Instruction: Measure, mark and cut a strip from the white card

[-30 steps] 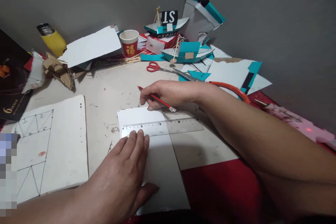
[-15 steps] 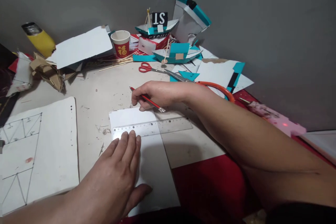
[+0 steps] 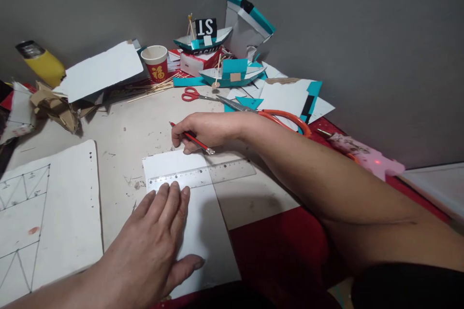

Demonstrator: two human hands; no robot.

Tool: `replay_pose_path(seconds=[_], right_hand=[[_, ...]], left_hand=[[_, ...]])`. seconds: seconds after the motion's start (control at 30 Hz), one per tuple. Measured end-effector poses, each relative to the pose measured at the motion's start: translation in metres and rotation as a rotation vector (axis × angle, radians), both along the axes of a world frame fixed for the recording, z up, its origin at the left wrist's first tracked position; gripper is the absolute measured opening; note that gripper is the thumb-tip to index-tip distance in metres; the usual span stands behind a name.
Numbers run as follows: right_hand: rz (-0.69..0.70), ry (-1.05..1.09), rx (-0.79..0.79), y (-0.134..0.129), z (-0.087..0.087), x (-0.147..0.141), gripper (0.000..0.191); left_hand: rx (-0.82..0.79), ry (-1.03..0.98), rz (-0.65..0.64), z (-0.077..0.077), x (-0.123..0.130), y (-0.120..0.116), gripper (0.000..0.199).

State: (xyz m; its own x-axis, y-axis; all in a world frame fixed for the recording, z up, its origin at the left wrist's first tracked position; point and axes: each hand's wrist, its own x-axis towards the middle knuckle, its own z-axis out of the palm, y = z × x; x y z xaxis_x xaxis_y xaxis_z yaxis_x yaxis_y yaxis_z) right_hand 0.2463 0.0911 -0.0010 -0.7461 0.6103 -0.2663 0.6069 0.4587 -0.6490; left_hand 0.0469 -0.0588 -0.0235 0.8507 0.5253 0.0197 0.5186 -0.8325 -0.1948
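Observation:
A clear plastic ruler (image 3: 232, 169) lies across the upper part of a white sheet (image 3: 203, 231), and its right end reaches past the sheet's edge. My left hand (image 3: 155, 236) is flat on the sheet, its fingertips at the ruler's lower edge and the thumb spread to the right. Just beyond the top of the sheet, my right hand (image 3: 203, 130) is closed around a red and black pencil (image 3: 197, 142). The pencil's tip points away to the upper left, and its blunt end is above the ruler.
Left stands a board with drawn lines (image 3: 72, 203). At the back are a yellow bottle (image 3: 47, 65), a paper cup (image 3: 155, 63), model boats (image 3: 232, 76) and thin sticks. Red scissors (image 3: 190, 94) and larger orange-handled scissors (image 3: 286, 117) lie beyond my right arm, near a pink glue gun (image 3: 369, 154).
The whole view has shifted, so things sit further left in the picture. Both hands, the ruler and the pencil keep nearly the same places relative to the sheet.

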Motion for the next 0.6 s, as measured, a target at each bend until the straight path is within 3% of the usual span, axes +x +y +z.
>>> replay_pose_path(seconds=[0.23, 0.6], right_hand=[[0.029, 0.050, 0.006, 0.004, -0.009, 0.003, 0.022], [-0.005, 0.032, -0.045, 0.001, -0.008, 0.001, 0.020]], left_hand=[[-0.055, 0.008, 0.064, -0.006, -0.004, -0.004, 0.088], [-0.137, -0.058, 0.103, -0.012, -0.007, -0.006, 0.086]])
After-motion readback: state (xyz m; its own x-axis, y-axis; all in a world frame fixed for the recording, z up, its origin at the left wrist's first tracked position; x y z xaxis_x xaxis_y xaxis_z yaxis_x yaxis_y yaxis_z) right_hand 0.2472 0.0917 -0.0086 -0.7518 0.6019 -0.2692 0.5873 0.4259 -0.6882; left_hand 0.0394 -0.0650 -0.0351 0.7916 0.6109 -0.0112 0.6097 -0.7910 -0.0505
